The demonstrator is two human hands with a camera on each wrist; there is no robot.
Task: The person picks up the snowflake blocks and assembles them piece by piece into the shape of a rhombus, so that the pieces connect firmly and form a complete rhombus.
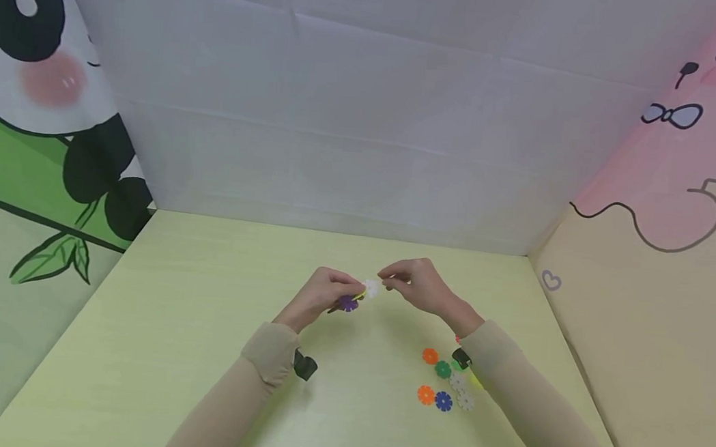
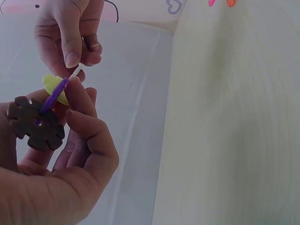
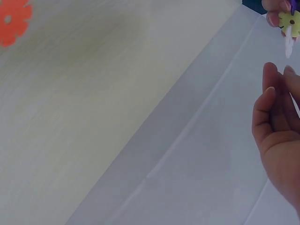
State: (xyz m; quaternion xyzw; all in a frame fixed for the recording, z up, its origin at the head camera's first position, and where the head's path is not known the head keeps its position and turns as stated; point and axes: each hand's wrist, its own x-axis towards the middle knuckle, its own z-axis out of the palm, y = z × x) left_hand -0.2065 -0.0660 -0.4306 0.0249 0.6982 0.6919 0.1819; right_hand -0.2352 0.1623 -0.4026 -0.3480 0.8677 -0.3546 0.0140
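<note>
Over the worktop (image 1: pixel 206 296), the left hand (image 1: pixel 319 291) pinched linked discs (image 1: pixel 348 305), the white disc (image 1: pixel 370 288) jutting toward the right hand (image 1: pixel 422 285), loose and empty just apart.

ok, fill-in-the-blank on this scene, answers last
The left hand grips linked discs; the right hand holds ____.
In the right wrist view, the yellow disc lies between the white disc and a ____ one.
In the head view, the blue disc on the table has an ____ disc immediately left.
Missing: nothing; purple; orange.
</note>
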